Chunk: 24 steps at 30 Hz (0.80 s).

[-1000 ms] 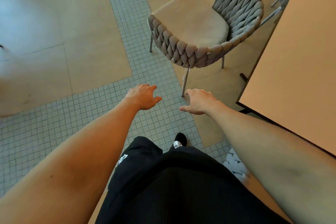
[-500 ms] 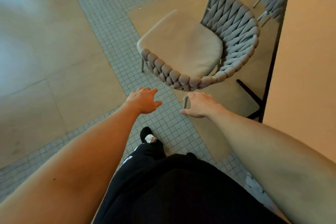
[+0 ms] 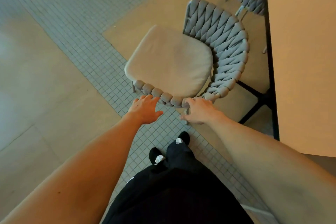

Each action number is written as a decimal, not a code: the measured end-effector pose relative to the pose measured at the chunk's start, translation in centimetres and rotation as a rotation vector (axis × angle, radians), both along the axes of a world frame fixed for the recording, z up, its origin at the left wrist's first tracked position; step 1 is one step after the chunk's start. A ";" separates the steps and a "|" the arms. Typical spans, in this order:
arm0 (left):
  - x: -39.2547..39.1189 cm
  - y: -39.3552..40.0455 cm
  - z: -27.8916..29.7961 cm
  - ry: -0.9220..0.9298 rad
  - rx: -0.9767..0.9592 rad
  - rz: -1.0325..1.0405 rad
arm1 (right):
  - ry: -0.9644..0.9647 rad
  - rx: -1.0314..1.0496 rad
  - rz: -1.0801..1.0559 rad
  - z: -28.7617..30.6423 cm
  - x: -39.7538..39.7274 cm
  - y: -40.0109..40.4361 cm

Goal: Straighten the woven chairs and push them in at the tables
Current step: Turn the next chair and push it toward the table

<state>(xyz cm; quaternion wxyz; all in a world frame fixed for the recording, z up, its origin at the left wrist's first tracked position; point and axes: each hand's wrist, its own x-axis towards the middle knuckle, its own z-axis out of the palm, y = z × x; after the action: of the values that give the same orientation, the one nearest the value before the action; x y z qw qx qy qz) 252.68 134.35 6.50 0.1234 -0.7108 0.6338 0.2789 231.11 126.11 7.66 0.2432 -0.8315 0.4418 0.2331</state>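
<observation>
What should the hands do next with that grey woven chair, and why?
Probably curl both hands round the grey woven chair's braided rim. The left hand and right hand are at it with straight fingers, not gripping. The chair stands askew, its open front turned away from the tan square table, so it needs turning.

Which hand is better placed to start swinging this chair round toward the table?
Right, probably. The right hand already lies on the woven chair's rim at the corner nearer the table. The left hand only reaches the rim with its fingertips, on the far side from the table.
</observation>
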 end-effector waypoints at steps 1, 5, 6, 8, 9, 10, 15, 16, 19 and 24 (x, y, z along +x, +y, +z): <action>0.2 -0.8 -0.2 0.005 -0.025 -0.010 | 0.008 0.002 0.001 -0.3 0.2 -0.8; 0.5 -3.1 -1.5 0.010 -0.078 -0.047 | 0.053 0.009 -0.016 -1.8 0.4 -3.6; 0.7 -3.6 -1.9 0.010 -0.076 -0.049 | 0.058 0.010 -0.022 -2.1 0.3 -4.1; 1.1 -4.5 -3.0 0.001 -0.073 -0.051 | 0.062 0.017 -0.029 -2.9 0.1 -5.0; 1.2 -4.9 -3.5 -0.005 -0.067 -0.059 | 0.066 0.027 -0.035 -3.3 -0.1 -5.4; 1.2 -5.3 -3.9 -0.012 -0.061 -0.074 | 0.075 0.035 -0.038 -3.7 -0.2 -5.7; 1.4 -7.0 -5.6 -0.049 0.020 -0.191 | 0.145 0.049 -0.008 -5.0 -0.3 -6.4; 1.4 -7.4 -5.9 -0.058 0.041 -0.218 | 0.156 0.050 -0.002 -5.3 -0.3 -6.5; 1.6 -8.4 -7.1 -0.062 0.105 -0.286 | 0.194 0.081 0.009 -5.9 -0.1 -6.5; 1.6 -9.7 -8.2 -0.083 0.172 -0.337 | 0.258 0.091 0.051 -6.5 0.8 -6.6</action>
<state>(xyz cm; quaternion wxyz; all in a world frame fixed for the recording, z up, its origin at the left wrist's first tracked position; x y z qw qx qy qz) 254.28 124.64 -1.70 0.2547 -0.5921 0.7122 0.2780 231.96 119.53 1.11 0.2158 -0.7937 0.4371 0.3641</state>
